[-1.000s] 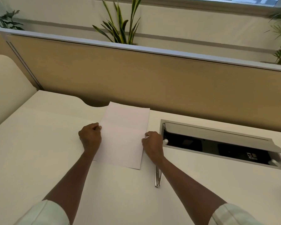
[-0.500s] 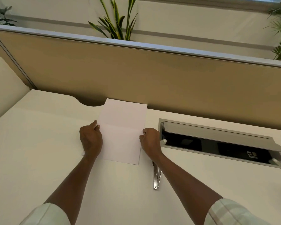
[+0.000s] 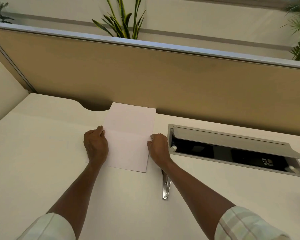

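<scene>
A white paper sheet lies on the white desk, with a faint crease across its middle. Its far edge reaches the foot of the tan partition. My left hand lies over the sheet's left edge, fingers curled, and pinches the edge at the crease. On the opposite edge, also level with the crease, my right hand pinches the sheet with curled fingertips. The near half of the sheet lies flat between both hands.
A slim metal tool lies on the desk, partly under my right forearm. A cable box with its lid raised is sunk into the desk at the right. The tan partition closes off the back, with plants behind it.
The sheet has slid away from me, and its far edge now meets the partition. Both hands stayed on its side edges and moved with it.
</scene>
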`<state>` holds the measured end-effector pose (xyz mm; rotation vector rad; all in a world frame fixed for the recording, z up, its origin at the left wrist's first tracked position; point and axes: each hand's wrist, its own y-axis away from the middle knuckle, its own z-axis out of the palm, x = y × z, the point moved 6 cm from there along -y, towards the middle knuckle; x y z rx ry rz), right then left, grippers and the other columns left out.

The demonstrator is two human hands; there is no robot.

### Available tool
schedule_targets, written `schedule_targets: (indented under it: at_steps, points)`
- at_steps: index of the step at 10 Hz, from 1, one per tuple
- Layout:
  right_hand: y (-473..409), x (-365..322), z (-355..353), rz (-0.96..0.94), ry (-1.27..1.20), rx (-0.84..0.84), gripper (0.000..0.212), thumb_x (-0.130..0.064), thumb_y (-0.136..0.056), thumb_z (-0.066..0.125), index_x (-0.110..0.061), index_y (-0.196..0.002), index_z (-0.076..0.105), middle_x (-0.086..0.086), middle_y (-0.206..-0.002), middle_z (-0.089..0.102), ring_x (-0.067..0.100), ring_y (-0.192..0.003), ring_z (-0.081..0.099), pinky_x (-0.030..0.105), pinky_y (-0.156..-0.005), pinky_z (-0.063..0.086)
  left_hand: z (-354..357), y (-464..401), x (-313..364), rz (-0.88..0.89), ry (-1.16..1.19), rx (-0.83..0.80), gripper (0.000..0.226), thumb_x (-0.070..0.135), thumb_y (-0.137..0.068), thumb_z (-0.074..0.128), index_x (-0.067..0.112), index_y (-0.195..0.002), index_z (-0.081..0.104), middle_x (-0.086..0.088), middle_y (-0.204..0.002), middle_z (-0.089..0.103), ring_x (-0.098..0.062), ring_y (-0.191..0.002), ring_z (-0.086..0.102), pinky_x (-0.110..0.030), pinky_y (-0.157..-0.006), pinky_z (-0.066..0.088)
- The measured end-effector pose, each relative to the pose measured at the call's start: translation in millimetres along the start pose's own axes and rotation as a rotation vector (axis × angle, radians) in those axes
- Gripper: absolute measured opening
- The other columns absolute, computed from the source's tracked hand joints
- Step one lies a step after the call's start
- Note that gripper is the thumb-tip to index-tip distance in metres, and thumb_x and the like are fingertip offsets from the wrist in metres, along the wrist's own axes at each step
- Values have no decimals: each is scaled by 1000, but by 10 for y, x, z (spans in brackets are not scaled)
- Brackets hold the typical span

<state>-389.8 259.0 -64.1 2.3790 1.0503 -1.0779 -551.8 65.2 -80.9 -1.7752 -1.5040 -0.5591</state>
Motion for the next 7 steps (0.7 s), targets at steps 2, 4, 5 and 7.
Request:
schedule_targets:
  at_steps: [2, 4, 5, 7]
  points:
    - [9, -28, -15, -54, 39, 0, 56, 8, -84, 47, -28, -59, 13, -1, -73, 27, 20, -74, 23, 32, -59, 5, 32, -19, -31, -5, 6, 12, 27, 18, -96, 55, 0, -111, 69, -18, -105, 69, -31, -95, 64, -22, -78, 41]
    - [-12, -30, -2, -25, 88, -91, 49, 3, -86, 48, -19, -55, 18, -2, -58, 25, 25, -71, 31, 35, -57, 8, -17, -14, 43, 106, -153, -77, 31, 15, -97, 49, -1, -119, 65, -22, -113, 69, -37, -107, 62, -37, -93, 46]
    - [23, -70, -15, 40, 151, -189, 34, -16, -93, 50, -10, -62, 36, 18, -84, 54, 28, -80, 41, 27, -64, 24, -38, 119, 72, 146, -246, -158, 44, 21, -99, 43, 0, -137, 48, -20, -145, 46, -35, -137, 39, -43, -112, 29]
    - [487, -374, -163, -161, 249, -183, 28, -29, -99, 44, -2, -104, 50, 16, -106, 53, 34, -101, 51, 36, -75, 36, -284, 517, 156, 257, -323, -165, 53, 27, -101, 39, -2, -145, 33, -24, -154, 28, -38, -145, 21, -46, -117, 21]
